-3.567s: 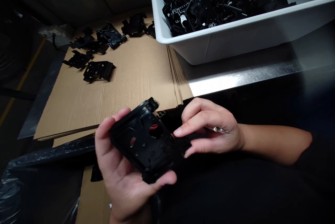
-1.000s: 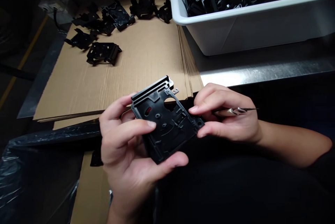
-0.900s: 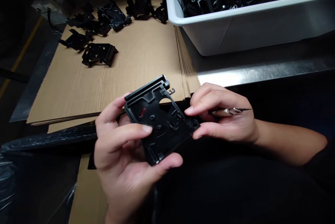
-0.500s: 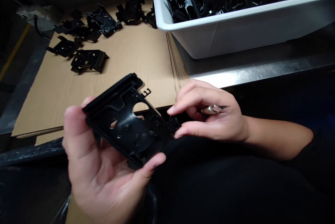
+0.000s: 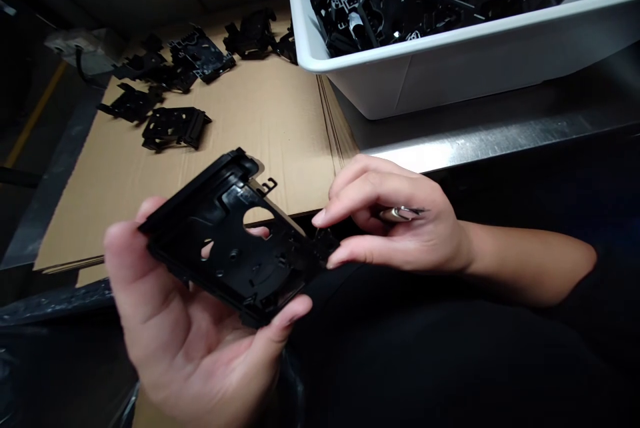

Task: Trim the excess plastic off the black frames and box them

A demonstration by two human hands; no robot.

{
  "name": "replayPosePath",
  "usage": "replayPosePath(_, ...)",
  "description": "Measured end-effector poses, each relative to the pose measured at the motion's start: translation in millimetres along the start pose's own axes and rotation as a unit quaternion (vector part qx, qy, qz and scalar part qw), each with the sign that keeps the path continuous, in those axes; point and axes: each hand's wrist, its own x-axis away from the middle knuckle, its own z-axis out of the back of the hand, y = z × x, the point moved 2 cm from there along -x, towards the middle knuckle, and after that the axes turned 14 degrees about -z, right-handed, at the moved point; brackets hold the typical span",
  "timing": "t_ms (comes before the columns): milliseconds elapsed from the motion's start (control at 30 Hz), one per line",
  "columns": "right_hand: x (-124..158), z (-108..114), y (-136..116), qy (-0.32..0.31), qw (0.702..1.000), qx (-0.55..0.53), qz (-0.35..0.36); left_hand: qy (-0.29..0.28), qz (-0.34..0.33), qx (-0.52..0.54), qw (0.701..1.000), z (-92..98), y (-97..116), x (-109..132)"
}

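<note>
A black moulded plastic frame (image 5: 233,241), with a large round hole and small hooks on its far edge, is held tilted in front of me. My left hand (image 5: 195,328) grips it from below and the left side, the thumb along its near edge. The thumb and forefinger of my right hand (image 5: 395,215) pinch the frame's right end, where a small dark tab sticks out. Beside these fingers, a thin pointed tool with metal loops lies across the curled fingers of the right hand; its exact kind I cannot make out.
Several similar black plastic parts (image 5: 175,127) lie on the stacked cardboard sheets (image 5: 260,111) at the back left. A white bin (image 5: 425,75) heaped with black parts stands at the upper right on a metal table (image 5: 450,141). A grey socket box (image 5: 85,48) is at the far left.
Both hands have shifted slightly left with the frame, which has turned a little towards me. The background sits slightly lower in view.
</note>
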Motion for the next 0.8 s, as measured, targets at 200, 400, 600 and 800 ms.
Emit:
replayPosePath(200, 0, -1, 1, -0.006, 1.0, 0.0, -0.008, -0.004, -0.02, 0.011, 1.0, -0.4, -4, 0)
replayPosePath(400, 3, -1, -2, -0.022, 1.0, 0.02, 0.007, 0.019, -0.017, 0.021, 0.999, 5.1, -7, 7)
replayPosePath(600, 5, -5, -3, -0.049, 0.999, 0.016, 0.006, 0.024, -0.005, 0.064, 0.998, 11.6, -5, 11)
replayPosePath(800, 10, -23, -5, -0.068, 0.992, 0.098, 0.045, 0.085, 0.107, 0.172, 0.976, 12.9, -7, 25)
